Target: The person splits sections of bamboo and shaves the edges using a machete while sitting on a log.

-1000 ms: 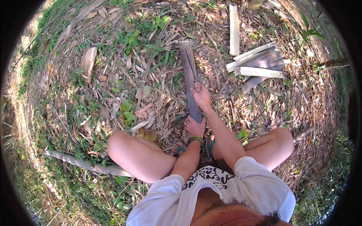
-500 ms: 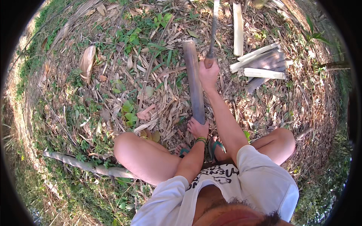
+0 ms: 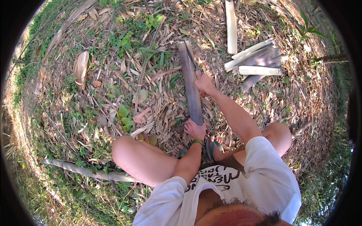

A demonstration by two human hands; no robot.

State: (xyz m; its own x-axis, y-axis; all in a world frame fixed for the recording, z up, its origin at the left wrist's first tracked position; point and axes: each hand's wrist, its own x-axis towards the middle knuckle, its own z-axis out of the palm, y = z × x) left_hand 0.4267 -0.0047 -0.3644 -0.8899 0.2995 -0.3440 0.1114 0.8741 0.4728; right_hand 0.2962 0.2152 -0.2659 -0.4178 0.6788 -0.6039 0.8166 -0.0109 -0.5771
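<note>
My left hand (image 3: 195, 129) is closed around the near end of a long grey-brown piece of bamboo (image 3: 191, 88), which points away from me. My right hand (image 3: 204, 84) grips the wooden handle of a machete (image 3: 191, 56). Its dark blade angles forward and left, over or against the right side of the bamboo near the far end. Whether the edge has bitten in, I cannot tell. Both hands are low over the leaf-strewn ground, ahead of my sandalled feet (image 3: 215, 148).
To the right lies a pile of split bamboo strips (image 3: 256, 62), some pale side up, others grey. A longer pale strip (image 3: 231, 28) is just beyond it. A dry brown sheath (image 3: 81, 69) rests at left, and a thick branch (image 3: 90, 171) lies beside my left knee.
The machete, raised with its blade pointing far forward, has swung down and left onto the bamboo. My right hand has come lower and nearer; my left hand keeps its hold.
</note>
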